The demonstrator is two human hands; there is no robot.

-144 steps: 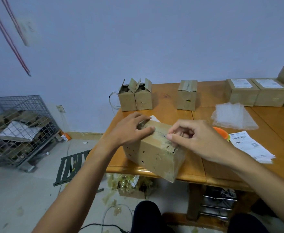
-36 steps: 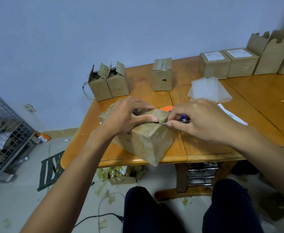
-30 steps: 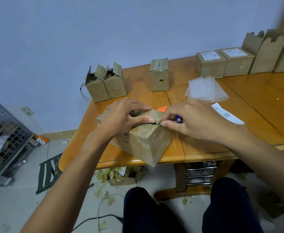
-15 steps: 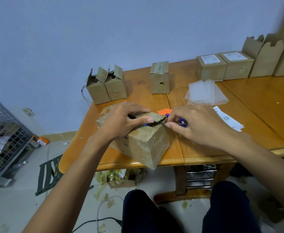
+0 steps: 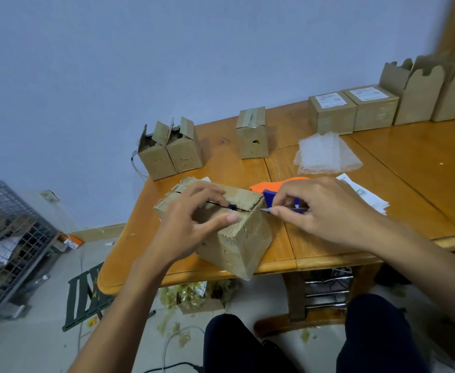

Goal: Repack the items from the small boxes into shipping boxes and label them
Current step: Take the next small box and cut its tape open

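A wire cage (image 5: 8,238) stands on the floor at far left. On the wooden table (image 5: 423,157), two opened small boxes (image 5: 169,152) sit at the back. At the near edge, the left hand (image 5: 191,230) grips the top of a worn cardboard box (image 5: 234,243), thumb and fingers curled at its slit. The right hand (image 5: 326,211) pinches a blue knife (image 5: 270,198) at the box's corner. Further right lie bubble wrap (image 5: 326,154), a printed label sheet (image 5: 366,195) and two labelled boxes (image 5: 331,111). The writing on them is too small to read.
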